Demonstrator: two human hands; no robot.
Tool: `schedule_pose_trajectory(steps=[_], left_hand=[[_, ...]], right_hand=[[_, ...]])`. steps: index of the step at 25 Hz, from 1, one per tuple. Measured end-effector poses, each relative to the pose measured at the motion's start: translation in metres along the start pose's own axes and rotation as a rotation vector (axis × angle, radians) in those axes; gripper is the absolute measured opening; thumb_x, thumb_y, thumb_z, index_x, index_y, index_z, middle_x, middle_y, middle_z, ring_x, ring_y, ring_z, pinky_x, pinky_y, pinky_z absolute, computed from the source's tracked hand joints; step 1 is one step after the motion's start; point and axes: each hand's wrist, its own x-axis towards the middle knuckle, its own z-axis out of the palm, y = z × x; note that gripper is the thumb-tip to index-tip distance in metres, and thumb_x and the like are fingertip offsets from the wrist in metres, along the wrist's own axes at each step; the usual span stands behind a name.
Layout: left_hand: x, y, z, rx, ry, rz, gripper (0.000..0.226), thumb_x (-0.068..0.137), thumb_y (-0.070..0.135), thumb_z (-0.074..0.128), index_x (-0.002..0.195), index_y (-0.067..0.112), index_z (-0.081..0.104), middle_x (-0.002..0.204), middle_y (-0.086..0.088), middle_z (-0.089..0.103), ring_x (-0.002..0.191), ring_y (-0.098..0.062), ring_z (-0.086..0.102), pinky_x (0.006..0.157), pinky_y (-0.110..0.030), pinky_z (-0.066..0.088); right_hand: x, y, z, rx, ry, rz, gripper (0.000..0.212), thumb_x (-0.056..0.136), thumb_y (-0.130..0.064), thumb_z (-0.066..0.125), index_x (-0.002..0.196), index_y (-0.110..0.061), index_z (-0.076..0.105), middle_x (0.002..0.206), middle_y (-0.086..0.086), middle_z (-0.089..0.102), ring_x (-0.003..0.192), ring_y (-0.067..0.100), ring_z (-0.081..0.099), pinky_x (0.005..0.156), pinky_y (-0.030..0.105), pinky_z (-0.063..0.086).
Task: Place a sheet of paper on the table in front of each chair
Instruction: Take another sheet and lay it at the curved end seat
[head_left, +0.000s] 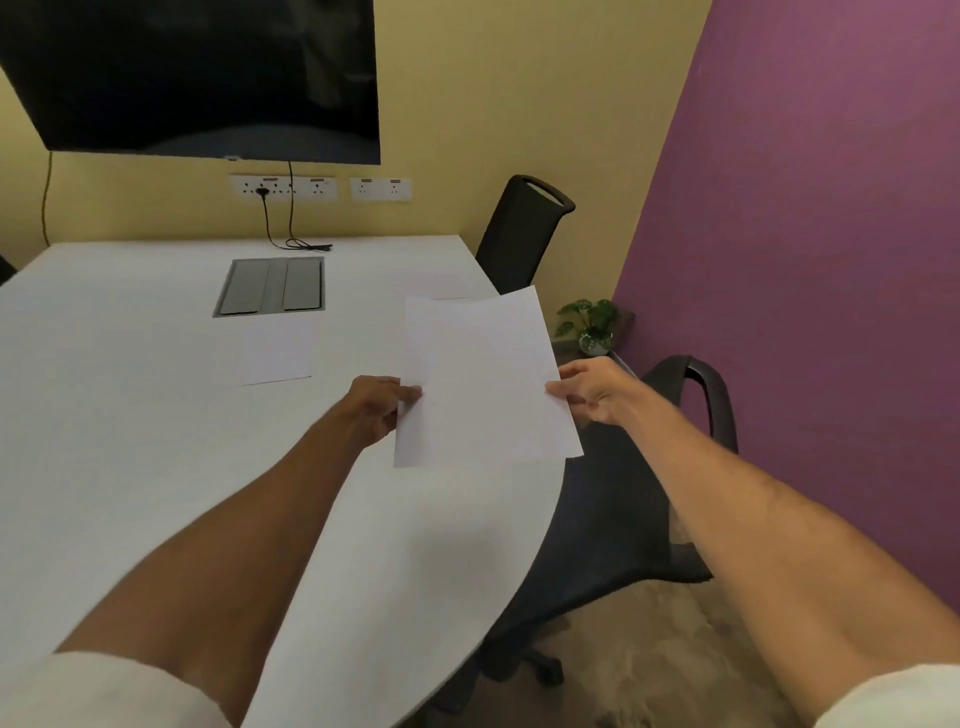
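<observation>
Over the right-hand edge of the white, round-cornered surface (130, 415), both bare arms reach forward from pale rolled sleeves. The left hand (382, 408) pinches the near left edge of a small stack of white paper sheets (415, 436), thumb on top and fingers curled beneath. The right hand (592, 392) grips the right edge of the top white paper sheet (483, 374) between thumb and fingers; this sheet sits slightly askew from the ones under it, its far corner tilted towards one o'clock, and I cannot tell whether it is fully clear of the stack. All of the held paper hovers above the surface near its right rim.

At about eleven o'clock from the hands, another white paper sheet (277, 351) lies flat on the surface, just in front of a grey metal cable hatch (271, 286) set into the top. A black cable (291, 228) runs from the white wall sockets (283, 188) down onto the surface beyond the hatch. Above them hangs a large dark wall screen (197, 78).

At one o'clock stands a black mesh office chair (524, 228), pushed up to the far right corner. At three to four o'clock, a second black office chair (623, 499) sits tucked beside the curved edge, right below the held paper. Between the two chairs, on the floor by the purple wall (805, 234), is a small green potted plant (589, 325).
</observation>
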Motion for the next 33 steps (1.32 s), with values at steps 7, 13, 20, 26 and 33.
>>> schedule_pose_trajectory(steps=[7,13,20,26,33], left_hand=[[0.064,-0.019,0.005,-0.078,0.113,-0.061,0.033,0.086,-0.008,0.061,0.119,-0.011,0.058,0.124,-0.023,0.062,0.095,-0.028,0.061,0.083,-0.036,0.051],[0.091,-0.059,0.007,-0.192,0.336,-0.116,0.011,0.084,-0.007,0.063,0.093,0.000,0.062,0.109,-0.019,0.065,0.079,-0.024,0.064,0.078,-0.038,0.055],[0.093,-0.142,0.034,-0.290,0.564,-0.194,0.011,0.083,-0.005,0.066,0.089,0.003,0.062,0.103,-0.016,0.067,0.088,-0.028,0.067,0.069,-0.034,0.057],[0.100,-0.186,0.056,-0.278,0.767,-0.288,0.018,0.080,-0.004,0.070,0.077,0.011,0.060,0.090,-0.008,0.066,0.075,-0.020,0.064,0.053,-0.023,0.051],[0.108,-0.222,0.055,-0.162,0.878,-0.337,0.027,0.075,0.000,0.076,0.100,0.002,0.067,0.096,-0.011,0.065,0.086,-0.023,0.060,0.072,-0.025,0.047]], right_hand=[[0.131,-0.007,0.009,-0.269,-0.132,0.015,0.018,0.078,0.006,0.071,0.086,-0.008,0.064,0.093,0.007,0.068,0.082,0.020,0.066,0.070,0.034,0.054],[0.211,0.003,0.031,-0.414,-0.347,0.027,0.023,0.074,0.004,0.076,0.088,-0.010,0.065,0.087,0.006,0.071,0.077,0.019,0.070,0.058,0.028,0.055],[0.278,0.039,0.048,-0.572,-0.648,0.063,0.021,0.073,0.003,0.076,0.085,-0.012,0.067,0.078,0.003,0.075,0.075,0.015,0.072,0.065,0.028,0.056],[0.308,0.084,0.071,-0.675,-0.756,0.056,0.019,0.076,0.004,0.073,0.084,-0.010,0.062,0.082,0.006,0.067,0.077,0.017,0.066,0.064,0.027,0.053],[0.334,0.134,0.090,-0.685,-0.775,0.049,0.024,0.076,0.004,0.073,0.095,-0.007,0.062,0.080,0.006,0.064,0.073,0.018,0.063,0.072,0.029,0.054]])
